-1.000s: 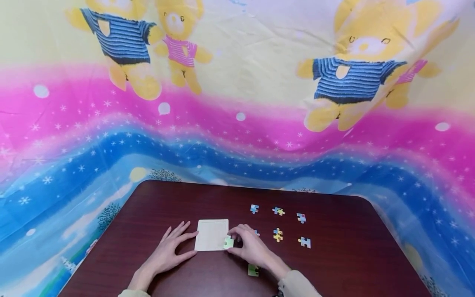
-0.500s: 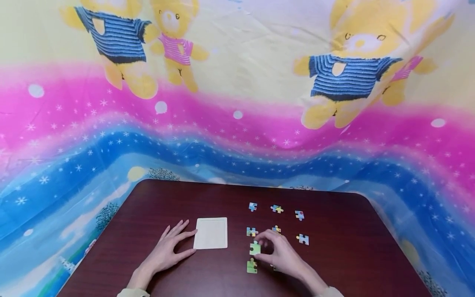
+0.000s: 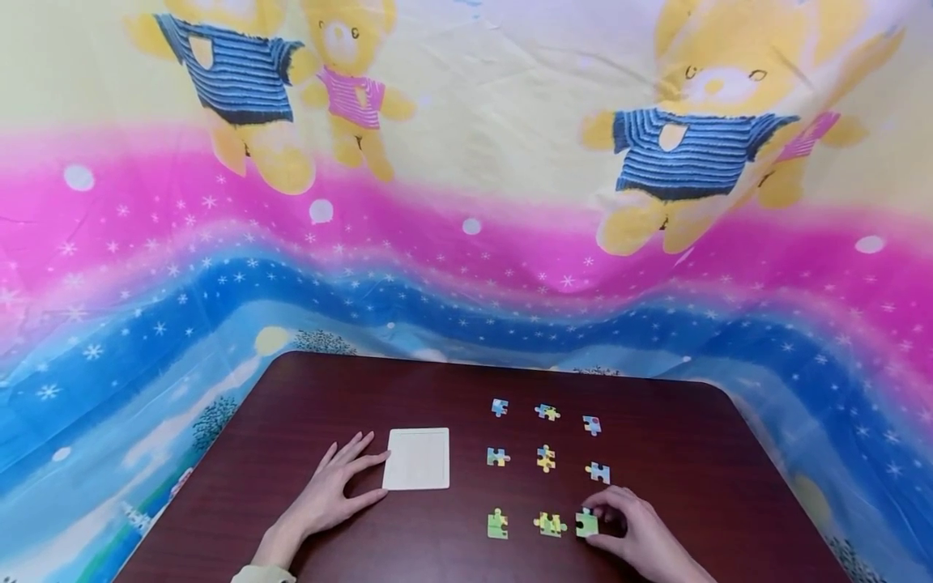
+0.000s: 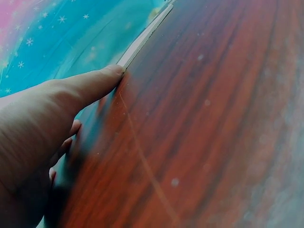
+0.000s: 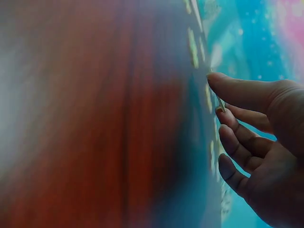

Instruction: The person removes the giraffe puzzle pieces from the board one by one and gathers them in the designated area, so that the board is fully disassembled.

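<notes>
A pale square puzzle tray [image 3: 417, 460] with a thin raised border lies flat on the table. My left hand [image 3: 330, 492] rests beside it, thumb and index fingertip touching its left edge. In the left wrist view the thumb reaches the tray's thin edge [image 4: 145, 40]. Between thumb and fingers, my right hand [image 3: 636, 525] pinches a green jigsaw piece [image 3: 586, 523]. The right wrist view shows this piece edge-on as a thin sliver [image 5: 221, 103]. Just left of it lies a green and yellow jigsaw piece [image 3: 550, 523], and another green piece [image 3: 498, 525] sits farther left.
Several more jigsaw pieces lie apart in rows, among them a yellow piece [image 3: 546, 459], a blue piece [image 3: 598, 472] and a far blue one [image 3: 499, 407]. The dark brown table [image 3: 328, 389] has rounded far corners. A printed bear curtain [image 3: 466, 162] hangs behind it.
My right hand has carried the green jigsaw piece from the tray's right edge rightward to the right end of the nearest row. My left hand has stayed at the tray.
</notes>
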Demonstrator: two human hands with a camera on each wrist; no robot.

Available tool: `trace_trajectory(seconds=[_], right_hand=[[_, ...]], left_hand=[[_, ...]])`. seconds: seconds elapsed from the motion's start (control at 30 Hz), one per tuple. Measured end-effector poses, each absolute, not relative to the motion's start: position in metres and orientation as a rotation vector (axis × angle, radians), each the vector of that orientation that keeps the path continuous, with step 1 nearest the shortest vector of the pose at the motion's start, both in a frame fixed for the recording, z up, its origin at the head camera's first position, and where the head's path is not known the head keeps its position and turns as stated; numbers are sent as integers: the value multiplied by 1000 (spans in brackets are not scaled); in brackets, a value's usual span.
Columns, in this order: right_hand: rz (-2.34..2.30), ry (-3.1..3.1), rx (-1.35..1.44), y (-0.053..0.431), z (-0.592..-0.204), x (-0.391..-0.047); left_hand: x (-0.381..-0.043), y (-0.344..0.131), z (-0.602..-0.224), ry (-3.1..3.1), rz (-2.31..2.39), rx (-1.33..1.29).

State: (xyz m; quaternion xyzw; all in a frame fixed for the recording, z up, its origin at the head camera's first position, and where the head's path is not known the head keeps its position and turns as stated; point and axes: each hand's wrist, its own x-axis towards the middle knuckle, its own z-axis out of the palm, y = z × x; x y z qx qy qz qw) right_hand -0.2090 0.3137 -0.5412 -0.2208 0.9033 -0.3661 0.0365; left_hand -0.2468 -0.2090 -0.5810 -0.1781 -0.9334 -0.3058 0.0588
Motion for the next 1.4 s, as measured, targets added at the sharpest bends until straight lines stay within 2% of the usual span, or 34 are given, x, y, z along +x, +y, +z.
trace_trajectory(seconds=[0.23, 0.53, 0.73, 1.0, 1.4], right_hand=[[-1069, 2714, -661, 333, -550, -208], [-1135, 2670, -599, 338, -555, -208], [-1166, 2692, -653, 338, -561, -203], [-1197, 2699, -690, 344, -565, -201], [-1139, 2771, -464, 340, -549, -205]], left_hand=[[-247, -210, -580, -2825, -928, -533], [-249, -209, -580, -2843, -936, -525], [-247, -207, -581, -2807, -928, -528], [-247, -194, -581, -2841, -875, -397], [-240, -190, -568, -2862, -815, -342]])
